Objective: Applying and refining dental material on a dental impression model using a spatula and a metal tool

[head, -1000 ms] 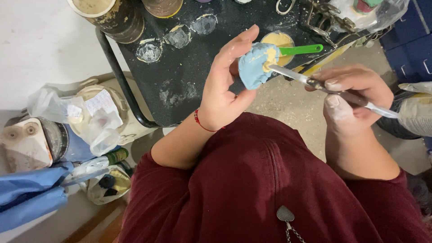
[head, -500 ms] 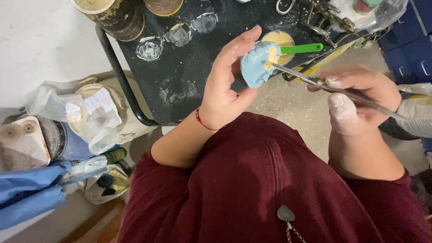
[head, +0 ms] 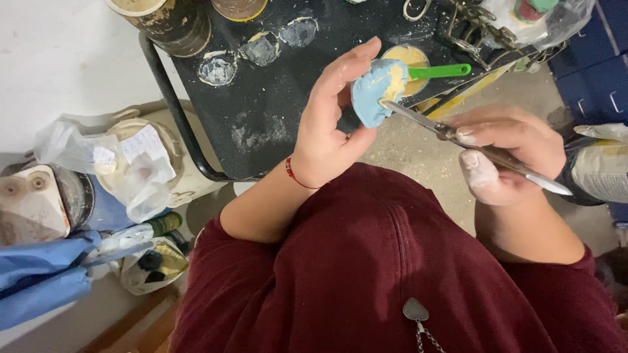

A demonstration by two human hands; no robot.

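black tabletop [head: 275, 104], plaster-dusted, ring marks, jars at far edge | maroon sweater [head: 392, 274] fills foreground | left hand [head: 327, 131] curled around blue mould [head: 376, 91] held up over tabletop edge | right hand [head: 510, 157] closed on metal spatula [head: 471, 145], tip touching mould's yellow paste | green-handled bowl [head: 418, 62] just behind mould

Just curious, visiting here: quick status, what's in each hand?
Left hand pinches blue mould. Right hand holds metal spatula, tip on the mould's yellow paste. Nothing in the way.
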